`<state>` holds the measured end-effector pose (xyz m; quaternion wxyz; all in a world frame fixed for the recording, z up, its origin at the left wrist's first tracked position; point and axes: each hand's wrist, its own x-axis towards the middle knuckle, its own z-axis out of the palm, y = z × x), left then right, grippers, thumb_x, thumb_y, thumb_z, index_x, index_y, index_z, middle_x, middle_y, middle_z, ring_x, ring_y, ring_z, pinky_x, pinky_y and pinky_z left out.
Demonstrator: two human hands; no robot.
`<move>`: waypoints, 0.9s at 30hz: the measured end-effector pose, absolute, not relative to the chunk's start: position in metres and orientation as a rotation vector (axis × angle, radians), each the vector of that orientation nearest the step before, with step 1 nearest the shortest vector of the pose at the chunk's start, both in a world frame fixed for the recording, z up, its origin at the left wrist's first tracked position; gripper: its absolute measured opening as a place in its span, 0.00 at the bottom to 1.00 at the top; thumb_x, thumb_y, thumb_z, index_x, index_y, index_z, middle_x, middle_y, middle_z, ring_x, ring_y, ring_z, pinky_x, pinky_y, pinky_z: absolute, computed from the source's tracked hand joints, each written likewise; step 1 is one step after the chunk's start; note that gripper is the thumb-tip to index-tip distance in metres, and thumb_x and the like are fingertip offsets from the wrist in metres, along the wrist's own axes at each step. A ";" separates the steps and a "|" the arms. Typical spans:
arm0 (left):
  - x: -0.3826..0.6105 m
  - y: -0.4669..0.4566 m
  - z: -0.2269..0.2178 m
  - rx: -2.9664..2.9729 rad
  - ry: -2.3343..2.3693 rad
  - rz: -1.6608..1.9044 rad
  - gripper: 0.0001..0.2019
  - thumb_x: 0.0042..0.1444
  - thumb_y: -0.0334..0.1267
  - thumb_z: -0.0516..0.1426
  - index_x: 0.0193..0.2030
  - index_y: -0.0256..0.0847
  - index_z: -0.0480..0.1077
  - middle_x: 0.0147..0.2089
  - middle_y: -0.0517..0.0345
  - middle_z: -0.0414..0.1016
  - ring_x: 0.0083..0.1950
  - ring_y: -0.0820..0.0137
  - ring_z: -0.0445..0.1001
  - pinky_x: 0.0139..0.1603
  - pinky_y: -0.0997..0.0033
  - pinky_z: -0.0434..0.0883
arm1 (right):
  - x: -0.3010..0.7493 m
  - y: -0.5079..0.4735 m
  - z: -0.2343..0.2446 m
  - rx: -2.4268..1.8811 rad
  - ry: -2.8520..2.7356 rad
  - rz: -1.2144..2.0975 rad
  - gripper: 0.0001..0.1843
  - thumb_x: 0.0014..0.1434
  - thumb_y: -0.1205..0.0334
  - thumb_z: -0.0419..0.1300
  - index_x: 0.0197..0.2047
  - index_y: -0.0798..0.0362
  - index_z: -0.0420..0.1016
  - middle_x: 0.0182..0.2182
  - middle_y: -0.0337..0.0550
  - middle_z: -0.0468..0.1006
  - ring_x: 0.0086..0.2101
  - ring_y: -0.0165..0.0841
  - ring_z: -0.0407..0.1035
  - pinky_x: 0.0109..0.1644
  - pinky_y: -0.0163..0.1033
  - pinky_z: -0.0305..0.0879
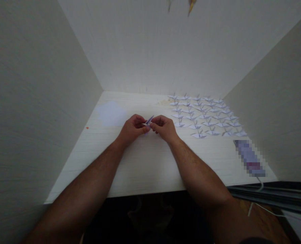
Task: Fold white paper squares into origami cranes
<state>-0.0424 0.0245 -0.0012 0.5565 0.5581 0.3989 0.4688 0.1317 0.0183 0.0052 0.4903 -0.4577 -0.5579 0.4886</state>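
Observation:
Between my two hands, above the middle of the white table, is a small folded paper crane with pointed tips sticking up. My left hand pinches it from the left, thumb against the paper. From the right, my right hand grips it between thumb and fingers. The fingertips of both hands nearly meet and hide the lower part of the fold. Rows of finished white paper cranes stand on the table to the right of my right hand.
A pile of white paper sheets lies at the back left. At the right edge is a pixelated, phone-like flat object with a white cable. A small orange speck sits near the left edge. Walls enclose three sides.

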 end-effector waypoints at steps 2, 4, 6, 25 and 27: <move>-0.042 0.024 -0.001 1.331 0.963 1.114 0.19 0.38 0.40 0.71 0.32 0.38 0.68 0.31 0.59 0.77 0.31 0.71 0.76 0.35 0.69 0.73 | 0.131 0.018 0.005 -1.095 -1.352 1.194 0.13 0.47 0.56 0.67 0.34 0.54 0.74 0.23 0.36 0.76 0.22 0.26 0.68 0.27 0.33 0.65; -0.042 0.023 0.000 1.361 0.986 1.088 0.17 0.40 0.41 0.70 0.30 0.37 0.68 0.31 0.58 0.77 0.31 0.71 0.75 0.35 0.70 0.72 | 0.131 0.018 0.005 -1.082 -1.351 1.207 0.13 0.46 0.57 0.68 0.33 0.55 0.74 0.23 0.37 0.76 0.22 0.26 0.68 0.27 0.33 0.66; -0.042 0.022 0.001 1.372 0.990 1.061 0.16 0.41 0.42 0.70 0.30 0.37 0.69 0.31 0.57 0.77 0.31 0.71 0.75 0.36 0.69 0.72 | 0.131 0.018 0.005 -1.087 -1.354 1.217 0.12 0.46 0.57 0.68 0.33 0.54 0.74 0.23 0.37 0.76 0.23 0.26 0.68 0.28 0.33 0.66; -0.042 0.021 0.005 1.405 1.070 1.084 0.12 0.44 0.44 0.67 0.26 0.37 0.74 0.45 0.48 0.80 0.38 0.65 0.78 0.43 0.63 0.74 | 0.132 0.019 0.003 -1.136 -1.388 1.225 0.16 0.46 0.53 0.68 0.34 0.53 0.73 0.24 0.36 0.75 0.23 0.26 0.67 0.25 0.32 0.64; -0.041 0.020 0.006 1.393 1.108 1.099 0.12 0.43 0.43 0.67 0.27 0.36 0.74 0.45 0.48 0.80 0.37 0.66 0.78 0.41 0.63 0.75 | 0.132 0.019 0.001 -1.148 -1.388 1.228 0.14 0.47 0.54 0.66 0.35 0.53 0.73 0.24 0.37 0.75 0.23 0.27 0.68 0.24 0.32 0.65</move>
